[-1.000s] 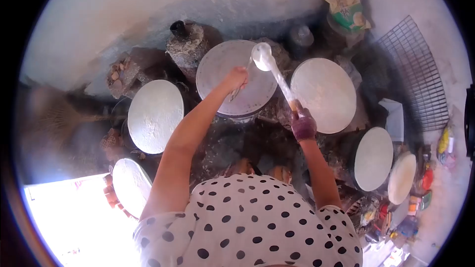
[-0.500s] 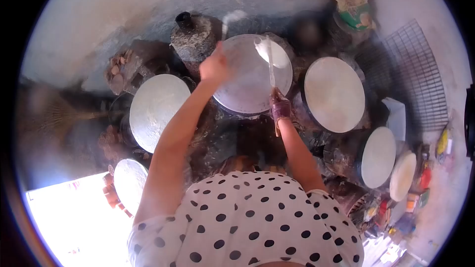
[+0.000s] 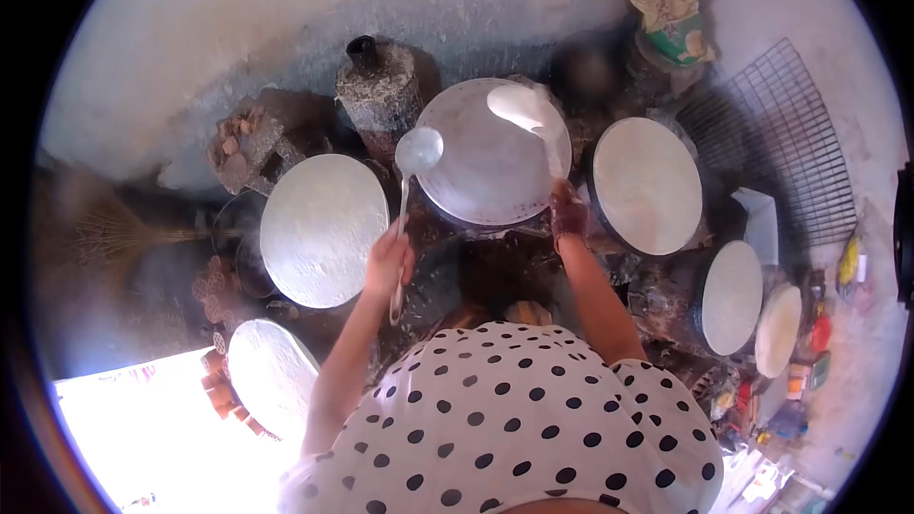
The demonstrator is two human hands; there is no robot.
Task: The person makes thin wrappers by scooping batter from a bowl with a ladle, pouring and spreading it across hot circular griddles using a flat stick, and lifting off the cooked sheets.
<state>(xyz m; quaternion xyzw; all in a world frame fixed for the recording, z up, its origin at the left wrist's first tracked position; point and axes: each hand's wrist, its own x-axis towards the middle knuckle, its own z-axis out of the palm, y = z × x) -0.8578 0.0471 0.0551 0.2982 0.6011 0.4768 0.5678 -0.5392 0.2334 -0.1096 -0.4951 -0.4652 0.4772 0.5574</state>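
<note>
My left hand (image 3: 389, 260) is closed around the handle of a metal ladle (image 3: 419, 150), whose bowl is raised near the left rim of the middle round griddle (image 3: 476, 186). A white patch of batter (image 3: 515, 106) lies on the far right part of that griddle. My right hand (image 3: 569, 212), in a dark reddish glove, is closed at the griddle's right edge on a long flat stick (image 3: 549, 145). The stick is pale and smeared by motion; its far end reaches toward the batter.
Round pale-topped griddles stand left (image 3: 324, 233) and right (image 3: 647, 186), with more nearer me on both sides. Behind is a rough cylinder with a black pipe (image 3: 363, 51). A wire rack (image 3: 795, 133) leans on the right wall, below a sack (image 3: 665, 0). A straw broom (image 3: 124, 231) lies left.
My left hand has come back toward me and left with the ladle, off the griddle. My right hand has shifted slightly right and nearer, tilting the stick. The white patch looks wider.
</note>
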